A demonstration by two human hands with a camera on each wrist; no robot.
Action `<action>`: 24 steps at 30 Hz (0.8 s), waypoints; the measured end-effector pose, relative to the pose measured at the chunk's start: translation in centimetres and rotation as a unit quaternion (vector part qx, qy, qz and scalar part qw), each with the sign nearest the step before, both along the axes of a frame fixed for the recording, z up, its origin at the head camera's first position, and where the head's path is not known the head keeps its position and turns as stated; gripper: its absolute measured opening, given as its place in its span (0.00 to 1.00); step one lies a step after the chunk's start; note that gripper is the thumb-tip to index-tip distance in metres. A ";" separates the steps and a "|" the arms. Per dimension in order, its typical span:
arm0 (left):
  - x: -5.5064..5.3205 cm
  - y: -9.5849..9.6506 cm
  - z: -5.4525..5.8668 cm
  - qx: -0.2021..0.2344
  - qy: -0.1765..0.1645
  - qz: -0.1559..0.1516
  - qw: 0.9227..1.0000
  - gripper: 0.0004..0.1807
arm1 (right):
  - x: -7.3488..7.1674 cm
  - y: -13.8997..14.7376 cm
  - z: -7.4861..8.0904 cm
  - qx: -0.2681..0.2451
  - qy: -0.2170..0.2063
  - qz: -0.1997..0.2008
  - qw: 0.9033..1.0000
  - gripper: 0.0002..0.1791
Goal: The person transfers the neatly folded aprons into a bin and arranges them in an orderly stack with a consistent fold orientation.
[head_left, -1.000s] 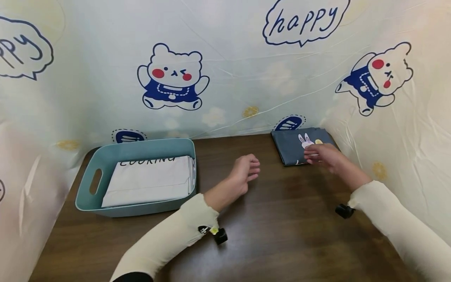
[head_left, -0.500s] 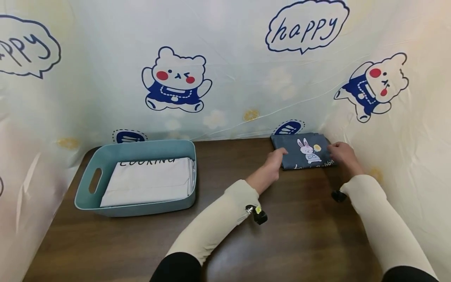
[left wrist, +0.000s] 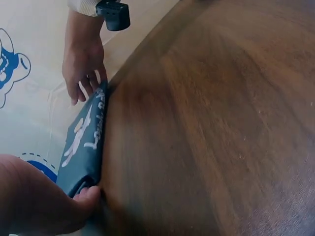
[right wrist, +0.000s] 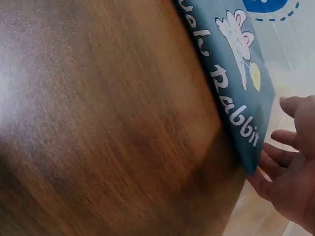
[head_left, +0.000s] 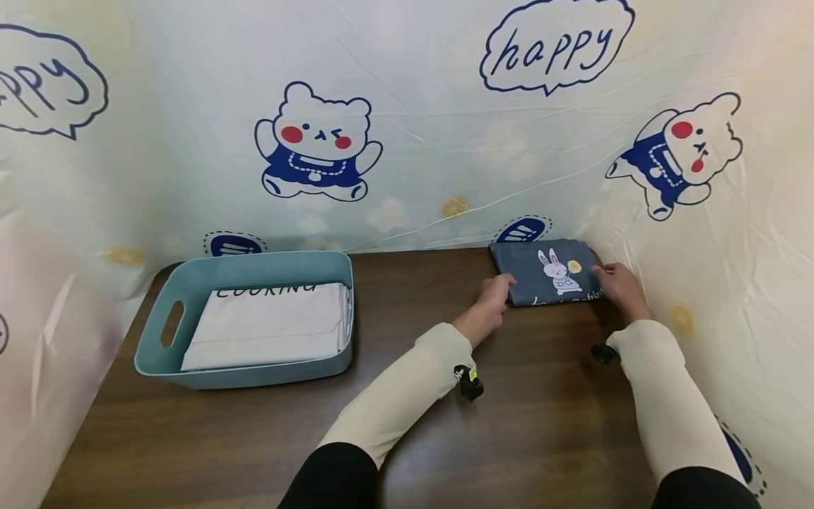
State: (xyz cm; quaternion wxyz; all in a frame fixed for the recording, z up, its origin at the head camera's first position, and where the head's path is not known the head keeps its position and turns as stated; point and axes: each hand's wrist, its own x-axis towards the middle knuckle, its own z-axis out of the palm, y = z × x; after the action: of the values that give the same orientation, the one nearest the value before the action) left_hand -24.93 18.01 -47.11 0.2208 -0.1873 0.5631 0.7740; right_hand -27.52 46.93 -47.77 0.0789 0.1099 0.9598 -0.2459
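Note:
A folded dark blue-grey cloth (head_left: 531, 272) with a rabbit print and white lettering lies at the table's back right. My left hand (head_left: 492, 300) pinches its left front corner; in the left wrist view the cloth bunches a little at the fingertips (left wrist: 86, 194). At the cloth's right end is my right hand (head_left: 624, 288). In the right wrist view its lower fingers (right wrist: 268, 164) reach the cloth's corner from the side and below, while the thumb (right wrist: 291, 104) stands apart from the cloth.
On the left of the brown wooden table (head_left: 420, 417) stands a blue-green bin (head_left: 254, 378) with a side handle hole. Inside it lies a folded white cloth (head_left: 267, 332) lettered COOKING. A printed curtain (head_left: 426, 127) closes off the back and both sides.
My left hand has moved right to the cloth's left corner. The right hand has gone from above the cloth to its right end. The bin has stayed put.

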 end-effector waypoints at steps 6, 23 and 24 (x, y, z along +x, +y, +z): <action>0.0 -0.7 0.0 0.006 -0.014 0.011 1.000 0.35 | 0.3 -0.4 -0.1 -0.028 -0.023 -0.037 0.999 0.43; 1.1 -1.6 0.0 -0.090 0.005 0.005 0.996 0.25 | 1.0 -1.1 0.7 -0.188 -0.154 -0.124 0.962 0.50; 1.2 -1.6 0.0 -0.093 0.005 0.009 0.996 0.25 | 1.0 -1.1 0.7 -0.195 -0.157 -0.125 0.960 0.49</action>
State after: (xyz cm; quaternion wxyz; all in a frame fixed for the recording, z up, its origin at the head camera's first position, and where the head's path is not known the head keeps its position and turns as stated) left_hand -23.72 16.42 -47.12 0.1926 -0.2078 0.6324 0.7210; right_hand -26.49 45.85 -47.09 0.2174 0.2490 0.8473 -0.4157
